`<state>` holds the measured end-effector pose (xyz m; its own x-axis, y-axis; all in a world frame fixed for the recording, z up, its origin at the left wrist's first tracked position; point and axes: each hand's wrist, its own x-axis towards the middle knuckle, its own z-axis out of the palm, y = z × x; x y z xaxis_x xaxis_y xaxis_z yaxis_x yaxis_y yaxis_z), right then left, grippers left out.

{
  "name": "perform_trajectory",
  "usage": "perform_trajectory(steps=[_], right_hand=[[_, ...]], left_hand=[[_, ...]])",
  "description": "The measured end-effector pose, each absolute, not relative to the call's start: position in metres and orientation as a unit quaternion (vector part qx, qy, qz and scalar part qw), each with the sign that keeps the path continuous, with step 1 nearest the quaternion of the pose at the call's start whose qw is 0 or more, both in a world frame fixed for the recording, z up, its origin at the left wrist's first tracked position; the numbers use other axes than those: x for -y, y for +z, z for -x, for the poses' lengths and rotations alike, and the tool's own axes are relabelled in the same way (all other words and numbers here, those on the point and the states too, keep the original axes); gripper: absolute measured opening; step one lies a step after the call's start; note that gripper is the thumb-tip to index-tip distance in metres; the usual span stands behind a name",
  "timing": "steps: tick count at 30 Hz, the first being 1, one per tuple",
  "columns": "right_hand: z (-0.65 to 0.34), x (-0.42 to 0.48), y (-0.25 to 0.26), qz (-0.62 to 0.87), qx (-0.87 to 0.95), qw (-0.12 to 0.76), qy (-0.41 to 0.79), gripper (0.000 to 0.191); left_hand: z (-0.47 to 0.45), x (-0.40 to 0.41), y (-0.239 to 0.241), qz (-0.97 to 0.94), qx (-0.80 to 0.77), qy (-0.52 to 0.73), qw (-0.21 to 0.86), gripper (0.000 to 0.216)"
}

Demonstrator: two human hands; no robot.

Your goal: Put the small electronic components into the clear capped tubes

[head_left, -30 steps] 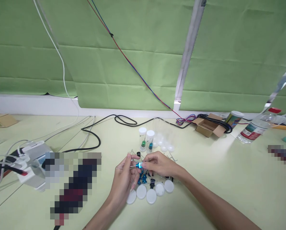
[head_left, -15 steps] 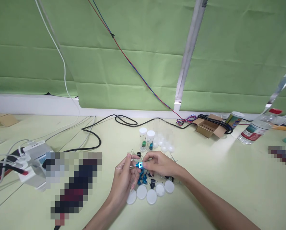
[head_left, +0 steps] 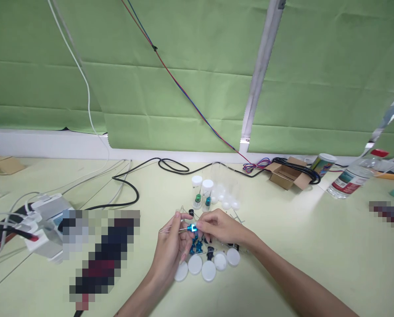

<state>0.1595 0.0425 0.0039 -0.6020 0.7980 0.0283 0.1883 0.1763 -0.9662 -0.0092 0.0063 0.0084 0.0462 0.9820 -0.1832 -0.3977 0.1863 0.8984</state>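
My left hand (head_left: 172, 242) is closed round a thin bent wire (head_left: 165, 230), whose loop sticks out to the left past the fingers. At the wire's right end is a small shiny blue part (head_left: 192, 227). My right hand (head_left: 218, 225) pinches at the right end of that blue part; what lies between its fingertips is mostly hidden. Under the hands lie several more blue parts (head_left: 199, 246), a black part (head_left: 210, 253) and thin metal wires. White round caps (head_left: 209, 271) lie in a row in front of them.
Behind the hands stand two clear capped tubes, one with a green part (head_left: 197, 198), one with a blue part. Clear empty tubes (head_left: 228, 187) stand beside them. A cardboard box (head_left: 287, 176), a water bottle (head_left: 351, 178), a black cable (head_left: 135, 189) and white plugs (head_left: 46, 224) lie farther out.
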Motion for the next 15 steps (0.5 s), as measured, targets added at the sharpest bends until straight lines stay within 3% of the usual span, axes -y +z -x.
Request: perform_trajectory(steps=[4,15], right_hand=[[-0.1588,-0.0425,0.0036,0.366,0.715,0.273,0.53,0.051],[-0.1605,-0.042,0.001,0.353,0.686,0.3,0.561,0.038]], left_hand=[[0.0092,-0.0073,0.0087,-0.342,-0.432,0.54,0.636,0.044],[0.0096,-0.0061,0.0097,-0.337,-0.432,0.547,0.633,0.042]])
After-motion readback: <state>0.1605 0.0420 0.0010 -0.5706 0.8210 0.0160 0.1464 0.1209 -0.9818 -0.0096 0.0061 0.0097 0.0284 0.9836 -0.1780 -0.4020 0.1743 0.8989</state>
